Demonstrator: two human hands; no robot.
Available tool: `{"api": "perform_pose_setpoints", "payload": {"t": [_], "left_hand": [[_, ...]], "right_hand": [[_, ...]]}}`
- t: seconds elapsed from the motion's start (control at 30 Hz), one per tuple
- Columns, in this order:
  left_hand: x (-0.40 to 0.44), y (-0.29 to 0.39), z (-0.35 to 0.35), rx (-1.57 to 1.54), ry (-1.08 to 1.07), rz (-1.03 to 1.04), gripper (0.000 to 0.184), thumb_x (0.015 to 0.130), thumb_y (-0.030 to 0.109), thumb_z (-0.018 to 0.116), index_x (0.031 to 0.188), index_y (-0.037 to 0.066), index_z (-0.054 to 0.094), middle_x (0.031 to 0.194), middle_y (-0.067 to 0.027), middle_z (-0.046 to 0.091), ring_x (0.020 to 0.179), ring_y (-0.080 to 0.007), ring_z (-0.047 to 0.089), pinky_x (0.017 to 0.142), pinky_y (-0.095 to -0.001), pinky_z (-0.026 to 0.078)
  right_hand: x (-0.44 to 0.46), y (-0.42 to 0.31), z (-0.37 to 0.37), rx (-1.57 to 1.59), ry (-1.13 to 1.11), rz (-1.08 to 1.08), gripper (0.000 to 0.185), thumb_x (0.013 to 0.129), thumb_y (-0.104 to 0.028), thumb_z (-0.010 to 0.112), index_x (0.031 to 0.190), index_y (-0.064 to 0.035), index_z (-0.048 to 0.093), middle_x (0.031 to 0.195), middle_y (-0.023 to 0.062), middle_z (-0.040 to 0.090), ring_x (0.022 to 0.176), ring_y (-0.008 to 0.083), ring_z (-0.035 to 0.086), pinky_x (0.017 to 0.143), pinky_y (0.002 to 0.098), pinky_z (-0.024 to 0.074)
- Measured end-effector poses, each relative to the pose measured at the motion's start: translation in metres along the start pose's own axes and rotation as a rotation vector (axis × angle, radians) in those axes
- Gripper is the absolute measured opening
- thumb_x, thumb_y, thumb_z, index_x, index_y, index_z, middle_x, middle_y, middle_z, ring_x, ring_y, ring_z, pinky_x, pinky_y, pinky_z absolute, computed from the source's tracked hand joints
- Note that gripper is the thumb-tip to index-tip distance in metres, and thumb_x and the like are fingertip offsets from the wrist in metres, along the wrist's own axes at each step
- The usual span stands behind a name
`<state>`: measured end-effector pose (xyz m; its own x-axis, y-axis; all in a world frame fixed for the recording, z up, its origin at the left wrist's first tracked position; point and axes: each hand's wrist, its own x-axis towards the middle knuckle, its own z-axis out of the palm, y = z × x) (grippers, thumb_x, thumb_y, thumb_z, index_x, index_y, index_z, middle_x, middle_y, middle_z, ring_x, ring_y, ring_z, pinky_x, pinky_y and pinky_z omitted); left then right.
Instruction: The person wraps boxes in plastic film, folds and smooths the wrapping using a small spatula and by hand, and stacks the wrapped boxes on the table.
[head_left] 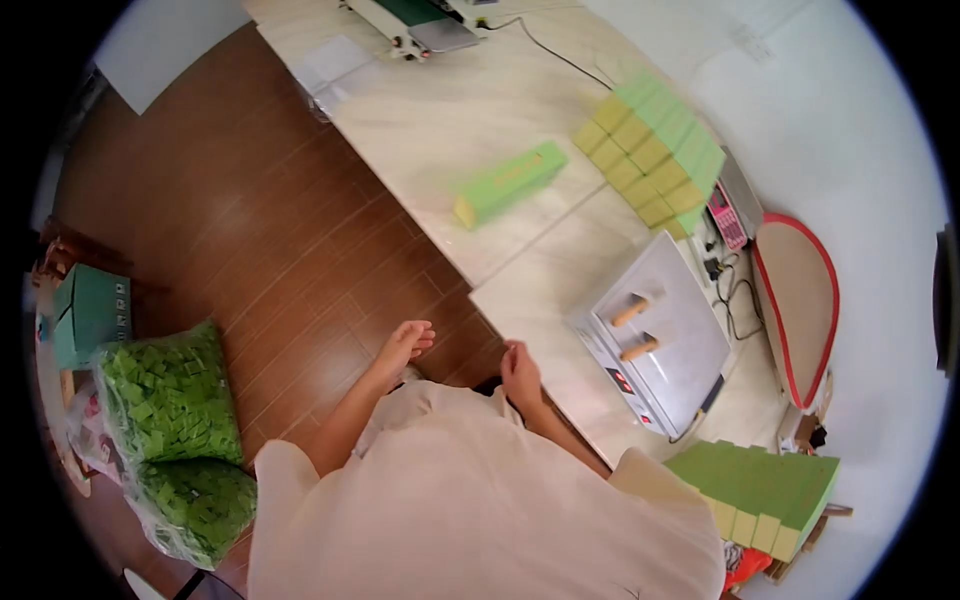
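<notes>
My left hand [405, 343] hangs over the wooden floor, fingers stretched out and holding nothing. Close by the table's front edge, my right hand [520, 374] has its fingers curled in, and nothing shows in it. To the right of that hand stands a white, metal-topped appliance [665, 340] with two wooden handles [638, 348]. Farther along the table [420, 150] lies one long green box [510, 182] with a yellow-green end, apart from both hands. Behind it is a stack of similar green boxes [655, 150].
A second row of green boxes [755, 490] sits at the lower right. Cables and a pink calculator [727, 217] lie near the wall, beside a red-rimmed panel [800, 310]. At left on the floor are clear bags of green pieces [175, 400] and a teal carton [92, 315].
</notes>
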<state>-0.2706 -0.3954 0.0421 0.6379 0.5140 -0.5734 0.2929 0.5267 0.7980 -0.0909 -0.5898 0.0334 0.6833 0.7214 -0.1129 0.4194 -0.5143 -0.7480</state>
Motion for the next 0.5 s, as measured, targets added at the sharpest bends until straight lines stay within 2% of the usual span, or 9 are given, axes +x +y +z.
{"api": "perform_pose_setpoints", "payload": {"t": [0.07, 0.2, 0.23, 0.27, 0.3, 0.33, 0.37, 0.43, 0.5], "left_hand": [[-0.003, 0.011, -0.031, -0.062, 0.077, -0.027, 0.036, 0.103, 0.036, 0.043, 0.125, 0.011, 0.055, 0.117, -0.0040, 0.063, 0.104, -0.0127, 0.059, 0.088, -0.0288, 0.044], [0.019, -0.005, -0.078, -0.241, 0.227, -0.073, 0.034, 0.102, 0.032, 0.048, 0.127, 0.011, 0.054, 0.121, -0.0050, 0.061, 0.109, -0.0131, 0.056, 0.089, -0.0273, 0.044], [0.030, -0.002, -0.082, -0.250, 0.279, -0.090, 0.035, 0.101, 0.031, 0.049, 0.129, 0.010, 0.053, 0.123, -0.0060, 0.061, 0.112, -0.0149, 0.056, 0.091, -0.0279, 0.045], [0.045, 0.001, -0.086, -0.229, 0.255, -0.112, 0.035, 0.101, 0.031, 0.049, 0.129, 0.010, 0.053, 0.123, -0.0060, 0.061, 0.112, -0.0149, 0.056, 0.091, -0.0279, 0.045], [0.065, 0.002, -0.090, -0.071, 0.314, -0.006, 0.039, 0.101, 0.031, 0.049, 0.132, 0.008, 0.050, 0.128, -0.0088, 0.057, 0.118, -0.0189, 0.054, 0.096, -0.0312, 0.043], [0.083, 0.010, -0.092, 0.087, 0.365, 0.107, 0.043, 0.101, 0.031, 0.050, 0.136, 0.006, 0.048, 0.133, -0.0116, 0.054, 0.123, -0.0229, 0.051, 0.102, -0.0346, 0.040], [0.104, 0.020, -0.094, 0.111, 0.333, 0.090, 0.043, 0.101, 0.031, 0.050, 0.136, 0.006, 0.048, 0.133, -0.0116, 0.054, 0.123, -0.0229, 0.051, 0.102, -0.0346, 0.040], [0.149, 0.054, -0.088, 0.405, 0.378, 0.325, 0.053, 0.100, 0.032, 0.051, 0.143, 0.003, 0.040, 0.146, -0.0181, 0.042, 0.136, -0.0307, 0.038, 0.112, -0.0411, 0.030], [0.179, 0.108, -0.075, 0.605, 0.247, 0.329, 0.058, 0.098, 0.031, 0.052, 0.147, 0.005, 0.035, 0.152, -0.0211, 0.032, 0.142, -0.0345, 0.028, 0.115, -0.0446, 0.023]], "right_hand": [[0.041, -0.032, 0.008, -0.035, -0.004, 0.083, 0.027, 0.092, -0.010, 0.054, 0.119, -0.0079, 0.053, 0.089, 0.0139, 0.063, 0.078, 0.0322, 0.063, 0.069, 0.0409, 0.0500], [0.115, -0.033, 0.039, -0.206, 0.187, -0.136, 0.047, 0.089, -0.012, 0.056, 0.134, -0.0046, 0.045, 0.126, 0.0203, 0.054, 0.113, 0.0376, 0.053, 0.093, 0.0422, 0.0455], [0.132, -0.029, 0.047, -0.207, 0.197, -0.105, 0.047, 0.089, -0.012, 0.056, 0.134, -0.0046, 0.045, 0.126, 0.0203, 0.054, 0.113, 0.0376, 0.053, 0.093, 0.0422, 0.0455], [0.149, -0.024, 0.053, -0.259, 0.243, -0.040, 0.052, 0.090, -0.014, 0.057, 0.139, -0.0050, 0.041, 0.135, 0.0235, 0.046, 0.122, 0.0407, 0.046, 0.099, 0.0467, 0.0405], [0.162, -0.016, 0.059, -0.311, 0.289, 0.030, 0.058, 0.090, -0.016, 0.057, 0.143, -0.0055, 0.038, 0.144, 0.0267, 0.038, 0.130, 0.0439, 0.039, 0.105, 0.0512, 0.0356], [0.174, -0.004, 0.067, -0.312, 0.304, 0.072, 0.058, 0.090, -0.016, 0.057, 0.143, -0.0055, 0.038, 0.144, 0.0267, 0.038, 0.130, 0.0439, 0.039, 0.105, 0.0512, 0.0356], [0.186, 0.008, 0.076, -0.384, 0.339, 0.114, 0.060, 0.090, -0.018, 0.056, 0.145, -0.0077, 0.036, 0.148, 0.0281, 0.032, 0.134, 0.0445, 0.035, 0.106, 0.0555, 0.0323], [0.205, 0.018, 0.084, -0.460, 0.368, 0.198, 0.061, 0.091, -0.021, 0.055, 0.148, -0.0098, 0.034, 0.151, 0.0294, 0.026, 0.137, 0.0451, 0.030, 0.107, 0.0599, 0.0290], [0.209, 0.011, 0.084, -0.591, 0.200, 0.126, 0.060, 0.094, -0.025, 0.053, 0.149, -0.0153, 0.033, 0.154, 0.0273, 0.022, 0.141, 0.0430, 0.026, 0.109, 0.0629, 0.0247]]}}
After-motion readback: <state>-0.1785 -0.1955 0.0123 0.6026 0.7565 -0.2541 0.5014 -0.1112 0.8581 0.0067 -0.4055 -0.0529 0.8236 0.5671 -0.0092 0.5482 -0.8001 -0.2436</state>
